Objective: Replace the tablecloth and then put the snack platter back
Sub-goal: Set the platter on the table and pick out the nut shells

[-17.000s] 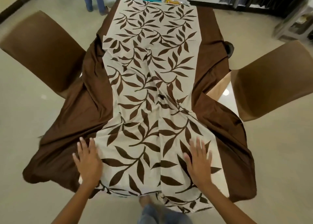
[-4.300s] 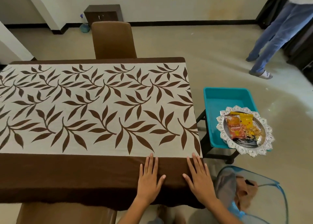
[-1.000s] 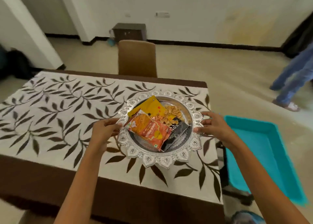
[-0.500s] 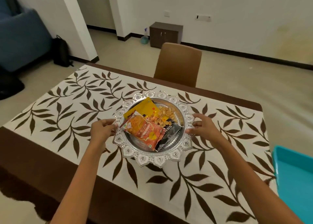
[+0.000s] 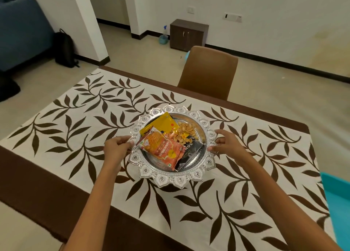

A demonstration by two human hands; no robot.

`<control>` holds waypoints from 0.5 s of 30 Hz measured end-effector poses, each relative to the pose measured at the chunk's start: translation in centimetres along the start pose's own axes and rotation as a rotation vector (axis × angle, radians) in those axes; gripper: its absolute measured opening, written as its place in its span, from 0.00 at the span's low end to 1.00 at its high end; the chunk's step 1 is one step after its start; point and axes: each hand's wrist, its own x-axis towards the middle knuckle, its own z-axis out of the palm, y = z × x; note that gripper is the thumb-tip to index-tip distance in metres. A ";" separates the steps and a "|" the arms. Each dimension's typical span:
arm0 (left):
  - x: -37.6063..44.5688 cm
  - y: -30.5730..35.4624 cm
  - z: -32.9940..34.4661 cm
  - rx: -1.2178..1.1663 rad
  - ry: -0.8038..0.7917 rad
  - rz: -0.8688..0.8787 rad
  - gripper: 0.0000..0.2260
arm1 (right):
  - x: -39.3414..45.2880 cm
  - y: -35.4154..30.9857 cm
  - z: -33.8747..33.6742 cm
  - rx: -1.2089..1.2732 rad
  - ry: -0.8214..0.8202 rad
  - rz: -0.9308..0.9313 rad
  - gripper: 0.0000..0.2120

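I see a tablecloth [image 5: 79,125] with brown leaves spread flat on the table. Past my hands stands a brown chair [image 5: 208,72], then a small cabinet [image 5: 188,35]. My left hand [image 5: 115,148] and right hand [image 5: 228,143] pinch the snack platter [image 5: 166,180] at its two sides (shiny silver, petal edge). Between them lie snack packets [image 5: 161,148].
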 end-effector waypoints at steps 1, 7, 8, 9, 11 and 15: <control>0.1 -0.2 -0.1 -0.007 -0.001 -0.001 0.12 | 0.2 0.1 0.0 -0.002 -0.003 0.001 0.28; -0.1 -0.4 -0.2 -0.033 -0.021 0.014 0.11 | 0.4 0.3 0.1 0.004 -0.014 0.004 0.29; -0.2 -0.5 -0.2 -0.040 -0.019 0.019 0.11 | 0.4 0.3 0.1 0.008 -0.012 0.005 0.29; -0.2 -0.6 -0.1 -0.048 -0.017 0.024 0.11 | 0.4 0.3 0.1 0.014 -0.009 0.007 0.29; -0.2 -0.6 -0.1 -0.057 -0.013 0.031 0.12 | 0.6 0.5 0.1 0.024 -0.004 0.010 0.30; -0.1 -0.5 0.1 -0.055 0.006 0.029 0.12 | 0.6 0.6 0.1 0.043 0.009 0.029 0.31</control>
